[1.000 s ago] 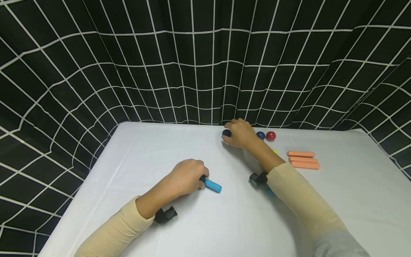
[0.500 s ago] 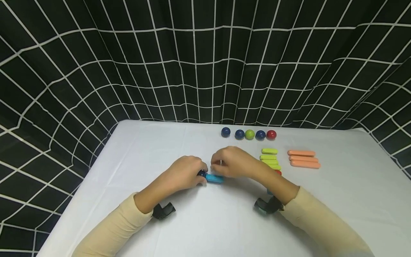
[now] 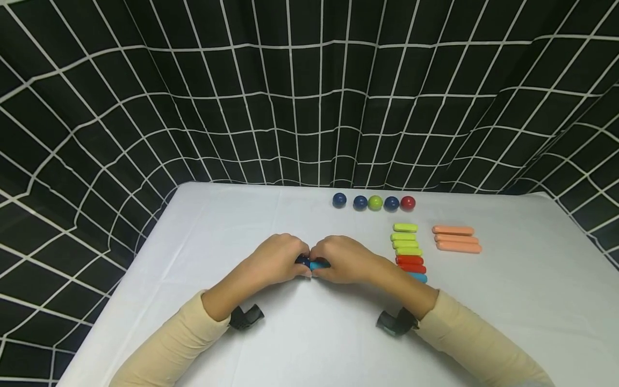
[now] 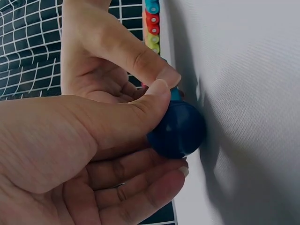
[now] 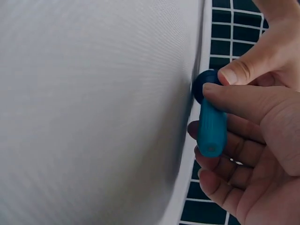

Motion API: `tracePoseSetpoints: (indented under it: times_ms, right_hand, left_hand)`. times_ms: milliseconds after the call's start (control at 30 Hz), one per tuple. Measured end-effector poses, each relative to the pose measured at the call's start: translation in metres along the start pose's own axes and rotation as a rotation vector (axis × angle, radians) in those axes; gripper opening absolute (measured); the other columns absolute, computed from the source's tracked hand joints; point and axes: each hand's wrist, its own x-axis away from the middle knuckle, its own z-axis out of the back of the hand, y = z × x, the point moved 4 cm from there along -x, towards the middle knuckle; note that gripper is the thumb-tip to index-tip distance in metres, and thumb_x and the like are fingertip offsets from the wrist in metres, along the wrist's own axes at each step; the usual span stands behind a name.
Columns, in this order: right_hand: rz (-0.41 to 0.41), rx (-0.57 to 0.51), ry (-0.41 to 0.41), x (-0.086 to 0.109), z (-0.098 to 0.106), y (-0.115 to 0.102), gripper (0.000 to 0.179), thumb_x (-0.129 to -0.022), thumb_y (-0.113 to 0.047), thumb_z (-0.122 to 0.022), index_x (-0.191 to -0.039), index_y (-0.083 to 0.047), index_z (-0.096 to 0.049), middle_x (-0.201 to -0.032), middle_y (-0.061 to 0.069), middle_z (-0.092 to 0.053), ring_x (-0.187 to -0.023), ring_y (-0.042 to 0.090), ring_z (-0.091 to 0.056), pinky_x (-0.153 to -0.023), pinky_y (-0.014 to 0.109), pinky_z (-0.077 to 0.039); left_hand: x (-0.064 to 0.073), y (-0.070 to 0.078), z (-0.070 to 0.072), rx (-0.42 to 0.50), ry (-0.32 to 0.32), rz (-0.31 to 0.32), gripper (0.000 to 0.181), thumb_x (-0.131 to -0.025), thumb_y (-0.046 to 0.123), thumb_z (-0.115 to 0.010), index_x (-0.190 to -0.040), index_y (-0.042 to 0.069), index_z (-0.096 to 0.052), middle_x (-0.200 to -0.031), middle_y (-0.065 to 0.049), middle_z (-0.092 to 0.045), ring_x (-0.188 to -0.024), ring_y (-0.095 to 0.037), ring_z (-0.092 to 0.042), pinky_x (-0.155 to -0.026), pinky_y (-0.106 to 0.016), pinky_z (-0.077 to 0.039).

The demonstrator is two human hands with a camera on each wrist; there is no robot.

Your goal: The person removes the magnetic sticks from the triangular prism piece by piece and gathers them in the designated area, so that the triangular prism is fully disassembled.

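Note:
My left hand [image 3: 278,260] pinches a dark blue ball [image 4: 180,131] between thumb and fingers, low over the white table. In the right wrist view, a light blue stick [image 5: 212,129] stands end-on against this ball [image 5: 200,86]. My right hand [image 3: 345,259] grips the stick, its thumb lying along the end nearest the ball. The two thumbs come together where stick and ball meet. In the head view the fingers cover most of both pieces.
Several balls in a row, among them a green ball [image 3: 375,202] and a red ball [image 3: 408,203], lie at the table's back. To the right are yellow-green sticks [image 3: 405,236], red sticks [image 3: 410,260], another blue stick [image 3: 418,277] and orange sticks [image 3: 456,238].
My right hand has left a dark blue ball in the back row, come forward and left, and taken hold of the light blue stick. My left hand stays on its ball.

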Motion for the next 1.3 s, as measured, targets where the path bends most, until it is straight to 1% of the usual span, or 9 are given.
tracePoseSetpoints:
  times_ms: [100, 167, 300, 433, 567, 800, 967, 1200, 1300]
  right_hand:
    - [0.006, -0.001, 0.003, 0.0, -0.001, 0.0, 0.005, -0.086, -0.014, -0.079, -0.085, -0.014, -0.074, -0.073, -0.013, -0.058, -0.068, 0.008, -0.048, -0.065, 0.026, -0.043]
    - [0.017, -0.022, -0.029, 0.003, 0.0, -0.002, 0.005, -0.086, -0.014, -0.079, -0.088, -0.014, -0.074, -0.076, -0.013, -0.06, -0.07, 0.007, -0.05, -0.067, 0.025, -0.044]
    - [0.043, -0.07, -0.087, 0.019, 0.009, -0.013, 0.011, -0.086, -0.017, -0.081, -0.095, -0.013, -0.076, -0.083, -0.013, -0.063, -0.077, 0.008, -0.054, -0.072, 0.024, -0.047]
    - [0.026, -0.036, -0.024, 0.046, 0.021, -0.02, 0.017, -0.086, -0.021, -0.082, -0.099, -0.013, -0.077, -0.087, -0.014, -0.067, -0.079, 0.007, -0.057, -0.073, 0.024, -0.05]
    - [-0.04, 0.016, 0.035, 0.079, 0.028, -0.015, 0.019, -0.085, -0.024, -0.083, -0.101, -0.015, -0.077, -0.088, -0.015, -0.067, -0.078, 0.003, -0.059, -0.073, 0.025, -0.053]
    - [-0.182, 0.069, -0.005, 0.127, 0.031, -0.006, 0.028, -0.078, -0.02, -0.087, -0.104, -0.019, -0.078, -0.091, -0.019, -0.065, -0.082, 0.002, -0.061, -0.075, 0.03, -0.055]
    - [-0.25, 0.123, 0.002, 0.147, 0.037, -0.005, 0.03, -0.074, -0.012, -0.089, -0.099, -0.022, -0.077, -0.087, -0.019, -0.061, -0.076, 0.003, -0.057, -0.071, 0.031, -0.055]
    - [-0.439, 0.166, -0.037, 0.166, 0.032, 0.006, 0.027, -0.073, -0.02, -0.091, -0.097, -0.019, -0.077, -0.092, -0.013, -0.07, -0.094, 0.019, -0.07, -0.079, 0.043, -0.057]
    - [-0.498, 0.187, -0.033, 0.169, 0.031, 0.012, 0.031, -0.071, -0.021, -0.092, -0.097, -0.015, -0.077, -0.092, -0.009, -0.072, -0.088, 0.018, -0.069, -0.078, 0.045, -0.057]
  left_hand:
    - [0.0, -0.001, 0.0, 0.002, -0.001, 0.01, 0.019, -0.079, 0.026, -0.087, -0.087, 0.012, -0.077, -0.075, 0.008, -0.066, -0.064, -0.009, -0.05, -0.062, -0.028, -0.043]
    - [0.0, -0.001, -0.001, -0.001, -0.006, 0.016, 0.02, -0.079, 0.025, -0.086, -0.089, 0.011, -0.077, -0.078, 0.006, -0.068, -0.065, -0.009, -0.051, -0.063, -0.029, -0.044]
    - [0.0, -0.001, 0.0, -0.044, -0.006, 0.056, 0.023, -0.081, 0.023, -0.085, -0.095, 0.008, -0.077, -0.086, 0.001, -0.071, -0.072, -0.012, -0.055, -0.068, -0.032, -0.048]
    - [0.001, -0.003, 0.002, -0.073, -0.006, 0.11, 0.026, -0.081, 0.023, -0.085, -0.1, 0.007, -0.077, -0.095, -0.003, -0.073, -0.083, -0.017, -0.062, -0.078, -0.037, -0.051]
    - [0.002, -0.002, 0.002, -0.048, -0.019, 0.118, 0.028, -0.082, 0.021, -0.085, -0.103, 0.006, -0.076, -0.1, -0.005, -0.073, -0.092, -0.02, -0.065, -0.083, -0.04, -0.051]
    - [0.0, -0.003, 0.002, -0.056, -0.012, 0.102, 0.028, -0.081, 0.022, -0.085, -0.103, 0.007, -0.077, -0.1, -0.005, -0.073, -0.091, -0.019, -0.065, -0.082, -0.038, -0.05]
    - [-0.001, -0.004, 0.002, -0.056, -0.012, 0.105, 0.029, -0.081, 0.023, -0.085, -0.104, 0.007, -0.077, -0.101, -0.005, -0.073, -0.094, -0.02, -0.065, -0.083, -0.038, -0.05]
    - [-0.001, -0.004, 0.001, -0.064, -0.016, 0.101, 0.03, -0.082, 0.025, -0.084, -0.105, 0.007, -0.076, -0.103, -0.006, -0.073, -0.097, -0.021, -0.066, -0.084, -0.039, -0.051]
    - [-0.001, -0.004, 0.001, -0.065, -0.015, 0.1, 0.03, -0.082, 0.025, -0.084, -0.105, 0.007, -0.076, -0.103, -0.005, -0.074, -0.096, -0.021, -0.067, -0.084, -0.039, -0.051]
